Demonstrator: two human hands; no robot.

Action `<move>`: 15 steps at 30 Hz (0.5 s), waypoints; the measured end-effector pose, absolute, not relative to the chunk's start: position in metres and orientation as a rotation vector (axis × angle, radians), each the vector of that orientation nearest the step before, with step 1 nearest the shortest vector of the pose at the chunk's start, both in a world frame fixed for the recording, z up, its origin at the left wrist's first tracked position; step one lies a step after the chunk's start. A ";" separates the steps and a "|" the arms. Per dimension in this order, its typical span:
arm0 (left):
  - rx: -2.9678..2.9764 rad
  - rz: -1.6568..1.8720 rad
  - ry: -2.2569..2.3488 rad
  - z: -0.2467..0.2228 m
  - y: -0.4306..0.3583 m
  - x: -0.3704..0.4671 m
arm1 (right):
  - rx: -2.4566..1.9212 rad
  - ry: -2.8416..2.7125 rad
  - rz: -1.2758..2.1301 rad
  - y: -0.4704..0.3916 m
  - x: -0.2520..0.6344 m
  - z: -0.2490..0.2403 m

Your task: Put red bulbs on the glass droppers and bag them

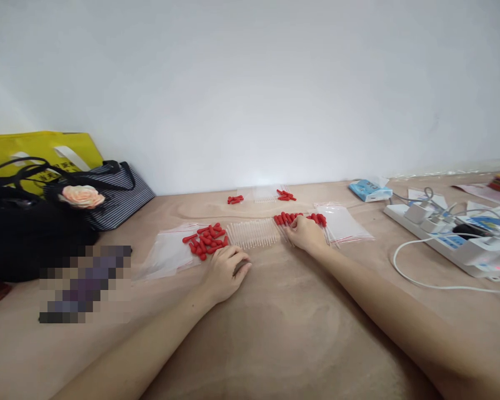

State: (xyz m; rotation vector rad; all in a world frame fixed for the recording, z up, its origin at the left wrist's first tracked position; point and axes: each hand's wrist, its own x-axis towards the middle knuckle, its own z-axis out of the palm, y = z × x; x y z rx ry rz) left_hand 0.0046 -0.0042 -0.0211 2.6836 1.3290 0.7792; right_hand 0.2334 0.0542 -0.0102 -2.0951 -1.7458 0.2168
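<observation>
My left hand (228, 273) rests on the table, loosely curved, thumb apart from the fingers and nothing visible in it. Just beyond it lies a loose pile of red rubbery caps (207, 240), partly on a clear plastic bag (170, 253). Thin pale sticks (252, 233) lie side by side in a row at the middle. To their right, my right hand (310, 234) has its fingertips closed on one of the red-tipped sticks (284, 218); the fingers hide part of it. More red tips (319, 219) show beyond that hand, beside another clear bag (344, 222).
Farther back are two small groups of red pieces (286, 195) beside a clear bag (266, 193). A blue tissue pack (370, 189) and a power strip (441, 239) with cables stand right. Bags, including a striped one (125, 194), and a pixelated object (85, 283) lie left.
</observation>
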 end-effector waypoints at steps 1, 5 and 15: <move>2.685 0.778 1.329 -0.021 -0.004 0.005 | -2.111 -1.763 0.195 0.054 0.232 -0.008; 2.704 0.778 1.331 -0.022 -0.005 0.006 | -2.121 -1.918 0.098 0.053 0.222 -0.001; 2.597 0.851 2.186 -0.014 0.022 -0.015 | -2.201 -2.012 0.106 0.067 0.198 -0.004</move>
